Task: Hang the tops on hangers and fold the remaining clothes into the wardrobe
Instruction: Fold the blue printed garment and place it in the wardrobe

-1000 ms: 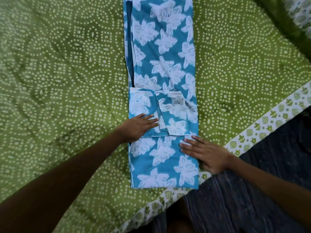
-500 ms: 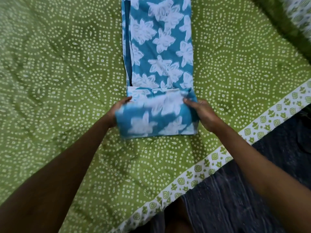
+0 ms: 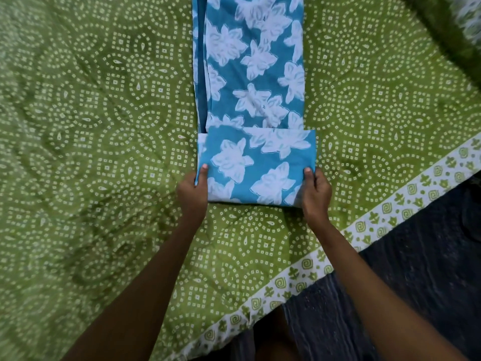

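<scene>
A blue garment with white flowers (image 3: 255, 82) lies as a long narrow strip on the green bedspread (image 3: 104, 152), running off the top of the view. Its near end is folded up over itself into a flat rectangle (image 3: 257, 165). My left hand (image 3: 193, 194) grips the fold's near left corner, thumb on top. At the near right corner, my right hand (image 3: 315, 194) grips the fold the same way. The fingers under the cloth are hidden.
The bedspread's white border with green motifs (image 3: 364, 225) runs diagonally at the lower right, marking the bed's edge. Beyond it is a dark floor or mat (image 3: 416, 282). A darker green fold of cloth (image 3: 455, 35) lies at the top right.
Both hands went from lying flat on the garment to gripping its near end, lifting it and folding it away from me; the fold now lies flat on the strip.
</scene>
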`<state>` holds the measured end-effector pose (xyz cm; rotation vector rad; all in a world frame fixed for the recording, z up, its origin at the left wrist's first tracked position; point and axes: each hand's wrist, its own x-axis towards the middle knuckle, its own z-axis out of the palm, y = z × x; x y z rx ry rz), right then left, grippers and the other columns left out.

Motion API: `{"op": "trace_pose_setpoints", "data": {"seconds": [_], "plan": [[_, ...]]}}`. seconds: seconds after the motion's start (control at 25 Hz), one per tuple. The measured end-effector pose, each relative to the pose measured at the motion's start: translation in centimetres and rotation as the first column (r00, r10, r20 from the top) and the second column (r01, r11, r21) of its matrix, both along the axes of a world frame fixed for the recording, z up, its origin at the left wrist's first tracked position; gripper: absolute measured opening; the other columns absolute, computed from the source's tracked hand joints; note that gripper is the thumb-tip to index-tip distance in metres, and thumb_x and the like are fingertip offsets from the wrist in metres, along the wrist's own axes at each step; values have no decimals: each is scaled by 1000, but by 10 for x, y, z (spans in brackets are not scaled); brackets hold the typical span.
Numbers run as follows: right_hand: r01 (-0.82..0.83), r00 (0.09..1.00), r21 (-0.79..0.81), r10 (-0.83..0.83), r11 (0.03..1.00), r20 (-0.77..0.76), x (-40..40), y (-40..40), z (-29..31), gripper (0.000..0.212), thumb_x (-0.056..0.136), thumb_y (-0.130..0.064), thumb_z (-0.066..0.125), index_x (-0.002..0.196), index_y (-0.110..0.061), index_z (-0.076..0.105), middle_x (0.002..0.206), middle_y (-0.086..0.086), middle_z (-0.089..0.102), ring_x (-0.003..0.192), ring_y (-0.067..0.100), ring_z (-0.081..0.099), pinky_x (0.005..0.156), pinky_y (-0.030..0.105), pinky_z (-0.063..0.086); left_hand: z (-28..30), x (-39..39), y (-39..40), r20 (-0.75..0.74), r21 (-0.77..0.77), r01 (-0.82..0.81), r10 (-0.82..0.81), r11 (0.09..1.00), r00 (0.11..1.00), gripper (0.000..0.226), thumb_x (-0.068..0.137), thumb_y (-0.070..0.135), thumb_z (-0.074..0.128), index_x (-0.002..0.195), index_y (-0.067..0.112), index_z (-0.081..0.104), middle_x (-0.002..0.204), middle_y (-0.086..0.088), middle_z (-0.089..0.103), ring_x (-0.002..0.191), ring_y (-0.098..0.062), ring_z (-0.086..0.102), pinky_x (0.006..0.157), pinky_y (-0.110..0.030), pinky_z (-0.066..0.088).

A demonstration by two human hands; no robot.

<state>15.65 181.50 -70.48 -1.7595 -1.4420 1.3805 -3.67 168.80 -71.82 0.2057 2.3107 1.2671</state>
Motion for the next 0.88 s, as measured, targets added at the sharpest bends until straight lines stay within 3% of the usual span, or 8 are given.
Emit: {"op": "trace_pose_setpoints", "data": {"seconds": [0.2, 0.32, 0.36, 0.44, 0.52, 0.68, 0.8, 0.88], "plan": [[-206, 810, -13, 178, 978, 558, -15, 12, 0, 37, 97, -36, 44, 104, -3, 58, 101, 20, 64, 95, 34, 59, 75, 34, 39, 17, -3, 8, -24, -404, 160, -185, 901, 982, 55, 95, 47, 42, 98, -3, 63, 98, -24, 64, 94, -37, 60, 75, -36, 41], [-301, 789, 341, 31, 891, 614, -38, 8, 13, 54, 95, -43, 41, 130, -2, 46, 136, 20, 46, 129, 32, 38, 109, 38, 21, 29, -11, 38, -254, -399, 229, -347, 888, 903, 65, 88, 60, 45, 122, 6, 52, 119, -18, 57, 113, -34, 53, 97, -42, 39], [-470, 768, 392, 147, 790, 624, -46, 3, 11, 60, 96, -42, 35, 139, -1, 37, 147, 20, 34, 139, 30, 26, 116, 37, 8, 21, -10, 41, -425, -372, 321, -467, 871, 775, 61, 90, 52, 47, 128, 5, 46, 129, -19, 50, 122, -33, 46, 104, -44, 33], [-845, 487, 219, 531, 488, 694, -53, -10, -6, 66, 96, -45, 17, 149, -7, 18, 157, 10, 15, 146, 20, 6, 117, 33, -7, -9, -10, 39, -601, -491, 580, -735, 650, 314, 52, 94, 28, 45, 141, 7, 35, 146, -16, 36, 136, -32, 31, 114, -43, 15], [-930, 271, 21, 644, 368, 716, -45, 9, -27, 67, 95, -51, 12, 151, -14, 6, 158, 1, 4, 145, 13, -2, 116, 32, -11, -30, -24, 35, -494, -588, 694, -864, 416, 100, 53, 96, 28, 33, 146, 15, 25, 150, -7, 34, 141, -28, 25, 115, -39, 5], [-917, 368, 92, 738, 387, 565, -7, 66, -28, 55, 96, -26, 25, 149, -12, 20, 156, 3, 15, 145, 18, 8, 119, 42, 7, -25, -76, 32, -202, -372, 888, -958, 269, 205, 55, 92, 20, 23, 147, 19, 21, 154, 0, 21, 143, -15, 12, 116, -27, 3], [-981, 190, 130, 840, 143, 508, 31, 88, -24, 62, 86, -19, 28, 147, -13, 19, 154, 2, 18, 144, 21, 13, 118, 41, 12, -20, -116, 20, -160, -394, 911, -985, 120, 61, 72, 84, 0, 40, 145, 29, 18, 154, 4, 15, 144, -17, 12, 118, -35, 12], [-996, 33, 88, 773, -30, 634, 39, 99, -29, 70, 86, -34, 34, 149, -16, 12, 154, 1, 14, 144, 20, 9, 118, 40, 12, -23, -129, 15, -171, -483, 875, -982, 14, -79, 74, 82, 20, 48, 148, 27, 14, 154, 4, 11, 144, -11, 1, 118, -34, 9]]}}
